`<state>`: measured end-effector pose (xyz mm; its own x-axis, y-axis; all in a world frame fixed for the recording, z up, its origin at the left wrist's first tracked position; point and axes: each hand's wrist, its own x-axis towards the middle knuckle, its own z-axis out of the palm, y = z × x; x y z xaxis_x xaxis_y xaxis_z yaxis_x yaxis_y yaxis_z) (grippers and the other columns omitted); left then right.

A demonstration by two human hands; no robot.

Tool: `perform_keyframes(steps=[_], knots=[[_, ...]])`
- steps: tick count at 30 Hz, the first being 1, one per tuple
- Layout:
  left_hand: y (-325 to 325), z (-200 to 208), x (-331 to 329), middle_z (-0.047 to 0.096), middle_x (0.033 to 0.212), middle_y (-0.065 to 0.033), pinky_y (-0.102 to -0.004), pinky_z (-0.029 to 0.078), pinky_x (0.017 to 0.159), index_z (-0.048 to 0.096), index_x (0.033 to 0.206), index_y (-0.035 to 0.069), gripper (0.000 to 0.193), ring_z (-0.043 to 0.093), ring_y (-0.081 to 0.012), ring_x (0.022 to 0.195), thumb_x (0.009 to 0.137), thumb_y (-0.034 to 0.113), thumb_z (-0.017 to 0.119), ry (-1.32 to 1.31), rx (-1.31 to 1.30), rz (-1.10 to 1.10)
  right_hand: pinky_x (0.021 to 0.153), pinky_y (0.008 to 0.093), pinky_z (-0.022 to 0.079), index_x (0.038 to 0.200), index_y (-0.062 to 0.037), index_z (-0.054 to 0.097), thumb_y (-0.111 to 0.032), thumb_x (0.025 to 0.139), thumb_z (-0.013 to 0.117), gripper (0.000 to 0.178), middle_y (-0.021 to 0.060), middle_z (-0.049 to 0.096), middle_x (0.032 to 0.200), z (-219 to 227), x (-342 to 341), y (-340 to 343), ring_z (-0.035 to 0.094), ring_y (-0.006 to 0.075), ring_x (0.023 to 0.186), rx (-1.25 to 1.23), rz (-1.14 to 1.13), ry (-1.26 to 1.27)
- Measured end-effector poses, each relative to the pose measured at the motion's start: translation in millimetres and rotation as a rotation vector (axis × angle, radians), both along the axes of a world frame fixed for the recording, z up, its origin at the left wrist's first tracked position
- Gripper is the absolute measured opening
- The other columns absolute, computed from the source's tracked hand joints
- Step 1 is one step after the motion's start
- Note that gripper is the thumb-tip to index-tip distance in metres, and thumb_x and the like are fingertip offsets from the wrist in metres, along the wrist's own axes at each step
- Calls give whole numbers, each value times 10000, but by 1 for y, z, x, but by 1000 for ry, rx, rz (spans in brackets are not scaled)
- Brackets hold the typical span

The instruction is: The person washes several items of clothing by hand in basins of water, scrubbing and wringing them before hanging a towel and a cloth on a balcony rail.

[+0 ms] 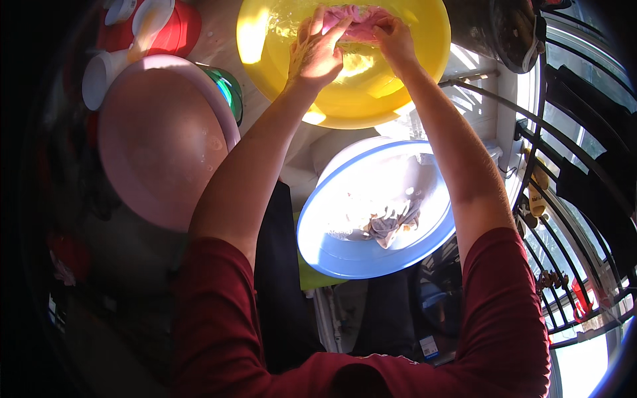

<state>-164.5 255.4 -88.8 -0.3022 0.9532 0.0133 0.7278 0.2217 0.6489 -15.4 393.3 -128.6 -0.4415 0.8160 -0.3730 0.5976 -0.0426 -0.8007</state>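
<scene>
At the top of the view a pink cloth (358,24) lies bunched in a yellow basin (269,83) with water in it. My left hand (317,56) reaches over the basin with fingers apart, its fingertips against the cloth's left side. Opposite it, my right hand (397,43) has its fingers closed on the cloth's right edge. Nearer to me, below the yellow basin, a tilted blue-rimmed basin (345,266) holds a crumpled greyish cloth (388,225).
A large pink basin (159,139) stands at the left. White cups (99,79) and a red basin (186,30) are beyond it. A green item (225,89) sits beside the pink basin. Black window bars (551,146) curve along the right, with dark clothes hanging there.
</scene>
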Motion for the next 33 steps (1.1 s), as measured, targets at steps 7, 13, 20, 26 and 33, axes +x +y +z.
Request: perform_keyframes(steps=[7, 13, 20, 26, 33], knots=[[31, -42, -28, 547, 1129, -147, -377, 433, 920, 335, 1367, 122, 556, 566, -178, 937, 846, 208, 508, -607, -693, 219, 722, 297, 483, 985, -1, 529, -157, 738, 641, 313, 116, 599, 867, 1, -34, -17, 597, 209, 827, 171, -60, -150], [35, -6, -35, 602, 963, -80, -287, 482, 754, 566, 1036, 50, 310, 579, -179, 878, 860, 298, 504, -1713, -212, 696, 694, 241, 487, 907, -30, 524, 33, 739, 603, 196, 45, 577, 821, 91, -60, -55, 587, 137, 781, -229, -223, 492], [14, 53, -4, 391, 1282, -114, -390, 372, 964, 414, 1234, 107, 389, 427, -272, 1169, 939, 358, 387, -1775, 418, 46, 621, 314, 502, 1094, -137, 596, -218, 735, 711, 386, 94, 509, 805, 173, -79, -112, 575, 227, 705, 512, 104, 255], [15, 14, -7, 516, 1086, -67, -326, 425, 863, 501, 1106, 89, 334, 511, -195, 988, 931, 339, 365, -1952, 442, 143, 542, 342, 498, 819, -72, 597, -328, 744, 680, 279, 107, 596, 699, 130, -84, -88, 607, 283, 598, 647, -13, 188], [13, 42, 5, 605, 1046, -59, -307, 446, 867, 535, 1094, 44, 374, 565, -173, 995, 938, 334, 358, -1668, 64, 665, 606, 362, 494, 840, -106, 612, -372, 822, 553, 273, 84, 617, 748, 68, -62, -51, 614, 286, 678, 493, 60, -61]])
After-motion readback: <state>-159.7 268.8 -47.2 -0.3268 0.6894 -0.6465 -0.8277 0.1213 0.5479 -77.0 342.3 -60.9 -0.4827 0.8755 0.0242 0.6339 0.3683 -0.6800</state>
